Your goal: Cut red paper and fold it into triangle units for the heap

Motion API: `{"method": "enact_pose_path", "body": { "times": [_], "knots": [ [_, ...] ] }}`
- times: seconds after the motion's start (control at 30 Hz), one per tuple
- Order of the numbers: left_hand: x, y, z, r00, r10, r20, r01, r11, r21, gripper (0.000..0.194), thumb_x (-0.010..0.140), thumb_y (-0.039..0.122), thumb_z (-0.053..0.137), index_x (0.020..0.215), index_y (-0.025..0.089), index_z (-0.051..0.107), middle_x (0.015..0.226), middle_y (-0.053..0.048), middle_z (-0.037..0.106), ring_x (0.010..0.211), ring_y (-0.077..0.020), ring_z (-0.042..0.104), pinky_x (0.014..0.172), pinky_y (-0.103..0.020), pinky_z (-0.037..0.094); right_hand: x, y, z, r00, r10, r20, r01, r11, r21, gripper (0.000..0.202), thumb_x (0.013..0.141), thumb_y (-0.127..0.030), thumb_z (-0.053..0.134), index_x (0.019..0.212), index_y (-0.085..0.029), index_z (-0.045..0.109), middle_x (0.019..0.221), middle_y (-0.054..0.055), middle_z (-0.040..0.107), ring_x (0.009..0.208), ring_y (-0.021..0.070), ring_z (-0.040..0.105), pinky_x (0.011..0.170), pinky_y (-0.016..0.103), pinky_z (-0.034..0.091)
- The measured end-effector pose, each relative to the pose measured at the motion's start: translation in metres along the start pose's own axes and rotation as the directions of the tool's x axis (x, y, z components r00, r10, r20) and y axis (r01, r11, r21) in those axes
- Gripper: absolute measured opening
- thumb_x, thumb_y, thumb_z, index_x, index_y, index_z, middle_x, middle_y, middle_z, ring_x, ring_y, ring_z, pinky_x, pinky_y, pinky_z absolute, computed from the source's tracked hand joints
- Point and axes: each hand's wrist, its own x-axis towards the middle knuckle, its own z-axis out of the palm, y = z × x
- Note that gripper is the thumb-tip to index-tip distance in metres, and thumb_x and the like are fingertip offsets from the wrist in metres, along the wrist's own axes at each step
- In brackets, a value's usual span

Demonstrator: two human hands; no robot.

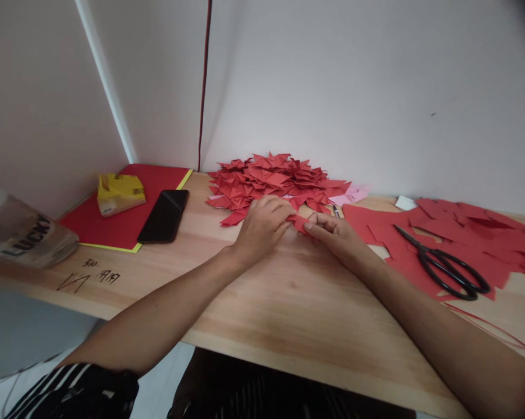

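Note:
A small piece of red paper (301, 223) is pinched between my two hands, just above the wooden table. My left hand (269, 220) grips its left side with the fingers bent over it. On the other side, the thumb and fingers of my right hand (329, 230) close on the right edge. Directly behind the hands rises a heap of folded red paper pieces (271, 177) with pointed tips. A pen (336, 210) lies partly hidden near my right fingertips.
Black-handled scissors (446, 265) rest on loose red paper sheets (463, 224) at right. Leftward are a black phone (164, 215), a yellow packet (121, 193) on a red sheet (109, 233), and a plastic bag marked LUCKY (31, 238). The white wall (354, 87) stands behind the table (262, 308).

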Motion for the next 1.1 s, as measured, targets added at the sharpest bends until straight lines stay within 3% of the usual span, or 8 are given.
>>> {"method": "enact_pose_path", "body": {
  "times": [0.27,0.47,0.63,0.77,0.93,1.1],
  "knots": [
    [-0.001,0.0,0.0,0.999,0.004,0.053,-0.007,0.998,0.057,0.015,0.093,0.024,0.057,0.1,0.021,0.069,0.101,-0.003,0.072,0.101,-0.0203,0.06,0.086,-0.037,0.039,-0.003,-0.001,0.0,0.999,-0.028,0.043,0.026,0.999,0.032,0.034,0.085,-0.05,0.062,0.07,-0.02,0.06,0.082,0.003,0.067,0.076,0.0166,0.057,0.075,0.031,0.042],
    [-0.003,0.002,0.001,0.999,0.037,0.038,-0.04,0.997,0.069,0.02,0.096,0.027,0.052,0.104,0.022,0.069,0.102,-0.004,0.073,0.104,-0.0206,0.06,0.091,-0.038,0.038,-0.002,0.002,0.002,0.998,-0.054,0.024,0.053,0.997,0.053,0.031,0.087,-0.048,0.061,0.072,-0.02,0.061,0.082,0.002,0.065,0.078,0.0159,0.057,0.075,0.03,0.042],
    [-0.005,0.005,0.002,0.999,0.042,-0.005,-0.042,0.999,0.032,0.025,0.097,0.024,0.046,0.105,0.023,0.07,0.1,-0.004,0.074,0.102,-0.0202,0.061,0.091,-0.038,0.037,-0.001,0.0,0.003,0.998,-0.068,-0.015,0.068,0.997,-0.037,0.033,0.085,-0.05,0.062,0.072,-0.02,0.063,0.076,0.002,0.062,0.068,0.0142,0.052,0.066,0.029,0.041],
    [-0.005,0.007,0.003,1.0,-0.025,-0.003,0.025,0.999,-0.035,0.023,0.094,0.022,0.049,0.093,0.021,0.072,0.094,-0.004,0.073,0.095,-0.0191,0.062,0.089,-0.037,0.039,-0.001,0.0,0.005,0.997,-0.058,-0.042,0.055,0.996,-0.07,0.034,0.084,-0.053,0.061,0.073,-0.02,0.06,0.074,0.002,0.062,0.067,0.0144,0.053,0.063,0.029,0.041],
    [-0.004,0.01,0.005,0.992,-0.124,0.038,0.128,0.983,-0.13,0.025,0.089,0.017,0.051,0.072,0.019,0.068,0.075,-0.002,0.068,0.079,-0.017,0.059,0.08,-0.032,0.04,0.0,0.005,0.007,0.997,0.004,-0.077,-0.002,1.0,0.022,0.029,0.082,-0.049,0.066,0.08,-0.022,0.055,0.074,0.002,0.066,0.062,0.0134,0.054,0.059,0.028,0.042],
    [-0.002,0.015,0.003,0.98,-0.186,0.078,0.197,0.962,-0.188,0.029,0.088,0.019,0.05,0.063,0.017,0.065,0.063,-0.001,0.061,0.065,-0.0143,0.052,0.069,-0.03,0.036,0.0,0.007,0.008,0.995,-0.031,-0.097,0.04,0.995,0.089,0.026,0.081,-0.042,0.067,0.092,-0.022,0.054,0.07,-0.001,0.064,0.063,0.0139,0.057,0.06,0.028,0.044]
  ]
}}
